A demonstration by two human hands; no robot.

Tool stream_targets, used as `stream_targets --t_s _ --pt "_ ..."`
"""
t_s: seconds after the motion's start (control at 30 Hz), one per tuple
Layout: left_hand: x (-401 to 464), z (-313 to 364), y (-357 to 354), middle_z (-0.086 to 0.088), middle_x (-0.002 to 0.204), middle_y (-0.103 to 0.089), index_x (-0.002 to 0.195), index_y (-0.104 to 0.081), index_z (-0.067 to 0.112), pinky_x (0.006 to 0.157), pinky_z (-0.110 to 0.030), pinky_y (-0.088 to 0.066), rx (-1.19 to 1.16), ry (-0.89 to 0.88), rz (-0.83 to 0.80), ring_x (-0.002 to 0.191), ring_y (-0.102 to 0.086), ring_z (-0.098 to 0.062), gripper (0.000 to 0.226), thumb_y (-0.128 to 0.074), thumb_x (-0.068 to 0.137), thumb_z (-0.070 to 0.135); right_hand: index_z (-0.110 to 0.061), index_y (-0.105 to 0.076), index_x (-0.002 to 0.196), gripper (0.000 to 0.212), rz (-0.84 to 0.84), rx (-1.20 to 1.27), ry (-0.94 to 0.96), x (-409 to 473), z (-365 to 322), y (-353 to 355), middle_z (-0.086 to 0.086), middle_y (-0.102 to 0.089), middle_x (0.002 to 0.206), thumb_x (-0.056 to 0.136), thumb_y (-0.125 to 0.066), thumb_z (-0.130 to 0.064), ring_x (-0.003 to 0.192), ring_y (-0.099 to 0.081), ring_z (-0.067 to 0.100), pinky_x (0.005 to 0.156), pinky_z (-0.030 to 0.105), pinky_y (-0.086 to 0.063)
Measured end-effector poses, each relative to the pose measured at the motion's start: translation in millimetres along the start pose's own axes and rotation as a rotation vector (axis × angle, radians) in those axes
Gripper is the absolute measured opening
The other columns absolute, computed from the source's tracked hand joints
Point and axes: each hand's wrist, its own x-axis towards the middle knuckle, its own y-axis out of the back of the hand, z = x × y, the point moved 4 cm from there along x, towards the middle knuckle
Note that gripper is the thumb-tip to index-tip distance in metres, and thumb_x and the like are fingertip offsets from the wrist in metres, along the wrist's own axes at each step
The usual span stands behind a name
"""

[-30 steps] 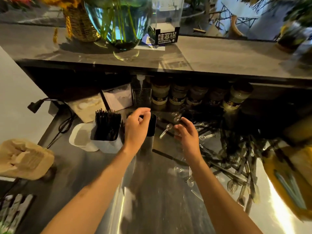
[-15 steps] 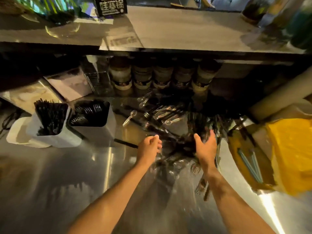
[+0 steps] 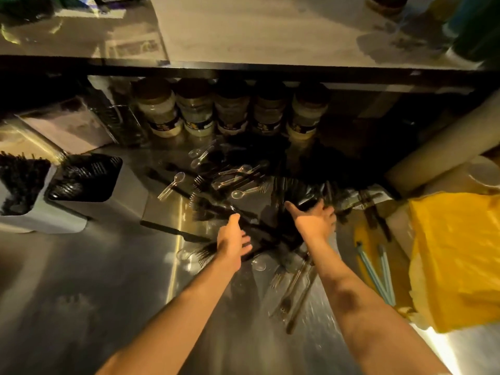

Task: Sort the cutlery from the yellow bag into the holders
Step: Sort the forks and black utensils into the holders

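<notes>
My left hand is low over the near edge of the cutlery pile, with its fingers spread and loose, holding nothing that I can see. My right hand is a bit farther in, thumb out to the side, fingers reaching into the dark forks; I cannot tell if they are holding any. Both hands are near each other but apart. The pile lies on the shiny metal table: black forks, black knives and clear spoons all mixed up. The yellow bag lies to the right of the pile, with blue straws just beside it. At the left stand two white holders, touching each other, both full of black cutlery. Farther back, under a shelf, is a row of jars.
</notes>
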Motion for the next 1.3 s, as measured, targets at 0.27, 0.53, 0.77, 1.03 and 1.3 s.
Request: stream_targets --t_s 0.27,0.53,0.77,1.03,1.3 --pt "5.8 13.8 -22.1 -0.006 0.132 -0.058 0.134 -0.054 0.010 0.098 -0.039 -0.039 0.046 -0.015 -0.072 0.116 -0.053 -0.021 0.045 -0.048 0.101 0.040 -0.025 -0.038 0.151 0.077 -0.080 0.097 0.260 -26.8 -14.6 -32.1 0.014 -0.037 0.146 0.085 -0.075 -0.040 0.134 -0.037 0.036 0.107 0.043 -0.041" --pt "7.1 16.8 -13.2 -0.009 0.151 -0.045 0.148 -0.043 0.007 0.114 -0.038 -0.030 -0.001 -0.077 -0.184 0.142 -0.039 -0.025 0.050 -0.038 0.106 0.035 -0.018 -0.067 0.117 0.028 -0.165 0.546 0.204 -21.4 4.8 -15.3 0.004 -0.070 0.105 0.092 -0.069 -0.029 0.096 -0.067 0.020 0.086 0.037 -0.056" --pt "5.7 4.7 -9.0 0.000 0.092 -0.060 0.123 -0.059 -0.002 0.093 -0.042 -0.047 0.260 -0.166 0.009 0.091 -0.057 -0.019 0.046 -0.050 0.099 0.036 -0.003 -0.059 0.122 0.054 0.179 0.206 0.031 -41.5 55.7 -7.9 0.017 -0.055 0.127 0.097 -0.052 -0.050 0.119 -0.049 0.034 0.103 0.049 -0.042" --pt "-14.8 -17.1 -14.5 0.001 0.099 -0.060 0.101 -0.060 0.018 0.102 -0.039 -0.046 0.331 -0.185 -0.113 0.100 -0.058 -0.017 0.018 -0.049 0.103 0.033 -0.007 -0.069 0.108 0.054 -0.064 0.357 0.047 -72.2 73.5 -26.0 0.016 -0.065 0.115 0.100 -0.040 -0.052 0.107 -0.058 0.030 0.095 0.043 -0.045" --pt "-18.7 -25.2 10.1 0.000 0.096 -0.060 0.094 -0.058 0.021 0.083 -0.036 -0.049 0.621 -0.330 -0.027 0.091 -0.057 -0.019 0.025 -0.047 0.101 0.042 -0.016 -0.064 0.128 0.064 0.107 0.369 0.025 -91.1 99.2 -23.9 0.006 -0.063 0.127 0.093 -0.038 -0.063 0.118 -0.057 0.025 0.105 0.046 -0.045"
